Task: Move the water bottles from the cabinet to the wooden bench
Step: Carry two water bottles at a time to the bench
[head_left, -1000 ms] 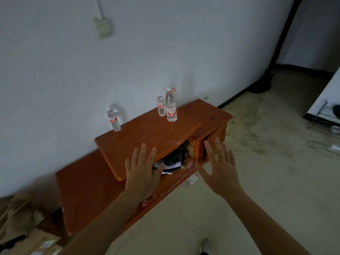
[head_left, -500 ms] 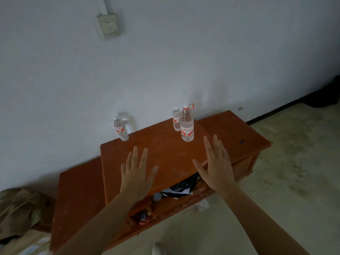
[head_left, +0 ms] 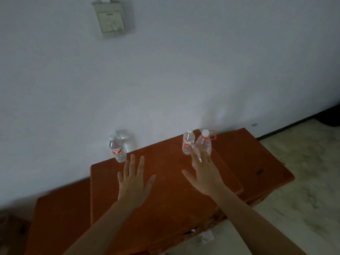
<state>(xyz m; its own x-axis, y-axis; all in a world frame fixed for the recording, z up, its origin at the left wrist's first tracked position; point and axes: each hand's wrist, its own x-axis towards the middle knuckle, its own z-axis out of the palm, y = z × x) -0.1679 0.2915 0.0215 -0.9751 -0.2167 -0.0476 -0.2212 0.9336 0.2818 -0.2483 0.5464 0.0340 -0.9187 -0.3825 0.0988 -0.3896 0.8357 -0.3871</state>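
Observation:
Three clear water bottles with red labels stand on the orange-brown wooden cabinet (head_left: 165, 199) by the white wall. A small bottle (head_left: 117, 151) is at the back left. Another small bottle (head_left: 188, 144) stands at the back middle, with a larger bottle with a red carry ring (head_left: 204, 144) right beside it. My left hand (head_left: 133, 183) hovers flat over the cabinet top, fingers spread, below the left bottle. My right hand (head_left: 204, 175) is stretched out with straight fingers, its fingertips in front of the larger bottle's lower half. Neither hand holds anything.
A lower wooden section (head_left: 60, 218) sits to the left of the raised top and another (head_left: 257, 162) to the right. A wall switch box (head_left: 110, 19) hangs above. Pale concrete floor (head_left: 303, 190) lies to the right, with a paper scrap (head_left: 206, 238) by the cabinet's foot.
I have come closer to the cabinet, and the view now looks down on its top. Both hands moved forward over the top, the right one reaching the larger bottle.

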